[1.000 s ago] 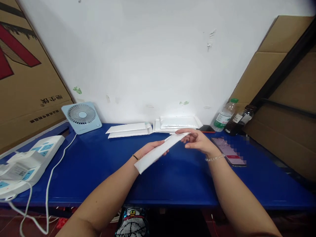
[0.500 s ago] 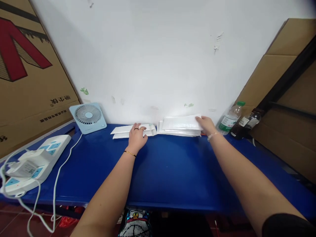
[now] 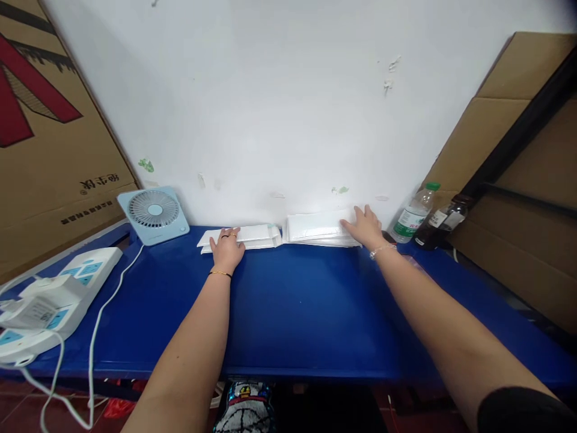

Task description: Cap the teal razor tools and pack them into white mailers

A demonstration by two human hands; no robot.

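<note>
Two stacks of white padded envelopes lie against the wall at the back of the blue table (image 3: 293, 307). My left hand (image 3: 226, 248) rests flat, fingers spread, on the left stack (image 3: 252, 236). My right hand (image 3: 366, 227) lies with fingers stretched out on the right end of the larger right stack (image 3: 315, 228). Neither hand grips anything. Both arms reach far forward across the table.
A small light-blue fan (image 3: 153, 213) stands at the back left. A white power strip (image 3: 54, 294) with cables lies at the left edge. Two bottles (image 3: 412, 213) stand at the back right by leaning cardboard (image 3: 514, 180). More cardboard (image 3: 49, 132) leans at left.
One second ago both hands held a white envelope over the table's middle. It has since been laid down, and both hands reached to the stacks at the wall. The left hand slid slightly left.
</note>
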